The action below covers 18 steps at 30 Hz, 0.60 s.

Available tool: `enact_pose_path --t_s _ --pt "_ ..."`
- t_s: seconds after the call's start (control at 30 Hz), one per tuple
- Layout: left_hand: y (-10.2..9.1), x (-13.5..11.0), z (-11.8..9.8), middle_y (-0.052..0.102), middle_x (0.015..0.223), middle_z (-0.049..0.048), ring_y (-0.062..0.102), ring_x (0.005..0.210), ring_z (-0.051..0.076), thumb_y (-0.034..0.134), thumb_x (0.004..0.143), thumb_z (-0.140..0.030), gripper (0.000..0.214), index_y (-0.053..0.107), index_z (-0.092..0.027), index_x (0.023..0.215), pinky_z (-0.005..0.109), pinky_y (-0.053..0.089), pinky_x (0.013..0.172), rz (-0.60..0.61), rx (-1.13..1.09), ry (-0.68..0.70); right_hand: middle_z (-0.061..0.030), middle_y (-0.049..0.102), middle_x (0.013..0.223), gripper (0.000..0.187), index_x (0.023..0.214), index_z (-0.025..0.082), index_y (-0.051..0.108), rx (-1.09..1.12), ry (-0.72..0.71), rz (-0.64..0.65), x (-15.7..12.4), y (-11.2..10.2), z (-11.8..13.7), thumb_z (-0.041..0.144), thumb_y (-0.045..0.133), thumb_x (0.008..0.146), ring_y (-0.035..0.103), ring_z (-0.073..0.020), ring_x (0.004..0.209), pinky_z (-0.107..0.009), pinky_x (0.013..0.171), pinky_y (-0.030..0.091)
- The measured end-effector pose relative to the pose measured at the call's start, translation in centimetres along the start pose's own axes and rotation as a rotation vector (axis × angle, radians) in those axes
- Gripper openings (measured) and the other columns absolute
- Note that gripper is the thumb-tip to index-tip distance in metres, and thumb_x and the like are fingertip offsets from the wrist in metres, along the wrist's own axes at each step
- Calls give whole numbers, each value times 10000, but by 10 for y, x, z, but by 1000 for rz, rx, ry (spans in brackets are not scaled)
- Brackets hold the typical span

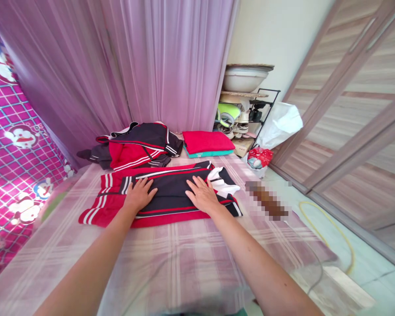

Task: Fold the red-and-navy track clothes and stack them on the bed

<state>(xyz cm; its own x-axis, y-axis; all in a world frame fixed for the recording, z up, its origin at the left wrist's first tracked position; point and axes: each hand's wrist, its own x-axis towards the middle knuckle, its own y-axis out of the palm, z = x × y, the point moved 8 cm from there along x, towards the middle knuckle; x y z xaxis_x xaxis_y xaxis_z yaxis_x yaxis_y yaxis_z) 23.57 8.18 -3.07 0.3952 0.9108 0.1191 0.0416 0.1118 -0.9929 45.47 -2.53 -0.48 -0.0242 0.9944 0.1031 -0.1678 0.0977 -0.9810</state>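
A red and navy sports jacket point(171, 188) with white stripes lies spread flat across the checked bed sheet point(184, 259). My left hand point(138, 194) rests palm down on its left part, fingers stretched out. My right hand point(202, 194) lies flat on its right part, fingers spread, close to the white collar point(221, 182). Neither hand grips the cloth.
Behind the jacket lies a heap of red and navy garments point(134, 147) and a folded red and teal stack point(207, 143). A purple curtain point(134, 61) hangs behind. A rack with shoes and a basin point(245, 105), bags and wardrobe doors point(355, 109) stand to the right.
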Motion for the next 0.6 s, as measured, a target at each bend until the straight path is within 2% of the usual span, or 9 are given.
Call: enact_pose_path --t_s 0.13,0.23,0.37,0.5,0.6 --pt "-3 0 4 441 1558 114 382 1446 290 353 981 -469 559 489 -221 1463 561 243 1187 -27 -69 -12 -83 261 1644 591 1551 252 352 35 -62 105 -19 13 4 514 311 1023 204 -247 1519 -531 1215 143" --pt "-2 3 15 454 1552 89 389 1447 248 347 980 -422 532 501 -226 1450 517 261 1197 -15 -169 -24 -75 269 1641 593 1555 249 339 45 -18 137 -29 22 -13 507 316 1021 225 -231 1514 -529 1218 138" --pt "0 -2 33 487 1528 90 419 1430 216 342 965 -415 549 526 -186 1429 412 338 1174 -3 -214 39 -88 332 1615 555 1522 241 408 1 30 77 -39 20 -37 473 312 1027 261 -227 1502 -525 1209 168" --pt "-6 -25 52 516 1503 93 449 1410 270 406 940 -411 502 597 -227 1366 473 355 1154 -25 -146 38 -100 425 1565 498 1452 220 516 -11 32 -44 -45 15 -45 410 351 1023 361 -234 1456 -512 1202 211" --pt "-20 -52 64 578 1448 87 483 1379 269 414 941 -393 470 617 -239 1336 477 332 1164 -107 -107 4 -108 538 1478 457 1366 197 611 0 16 -136 -46 13 -46 368 377 1012 462 -243 1388 -477 1181 284"
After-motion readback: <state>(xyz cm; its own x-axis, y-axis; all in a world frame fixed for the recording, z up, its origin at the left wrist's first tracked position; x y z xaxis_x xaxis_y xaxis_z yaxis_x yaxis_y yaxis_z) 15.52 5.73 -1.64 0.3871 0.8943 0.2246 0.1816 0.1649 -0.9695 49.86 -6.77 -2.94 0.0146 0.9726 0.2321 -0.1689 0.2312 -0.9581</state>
